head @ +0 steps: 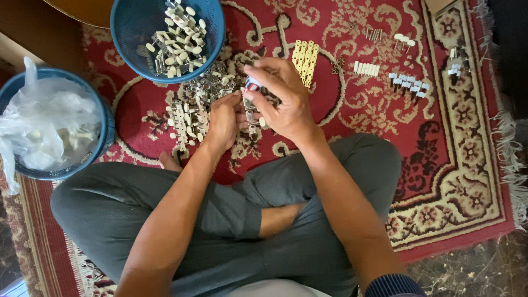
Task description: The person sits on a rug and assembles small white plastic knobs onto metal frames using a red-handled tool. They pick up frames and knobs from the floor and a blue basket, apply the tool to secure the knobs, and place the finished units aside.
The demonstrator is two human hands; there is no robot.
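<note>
Hands met over rug (pixel 429 181) centre: right hand (pixel 283 102) fingers pinched red-blue tool (pixel 252 84) w/ metal strip (pixel 250 115) below; left hand (pixel 223 121) fingers closed on strip's lower end.

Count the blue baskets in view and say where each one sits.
2. One blue basket is at the top, above the left hand, holding small metal parts with cream knobs. The other basket is at the left edge, holding clear plastic bags. More could lie outside the frame.

Light: soft, even, warm | Shadows: faint | Focus: sharp centre | Corners: dim
</note>
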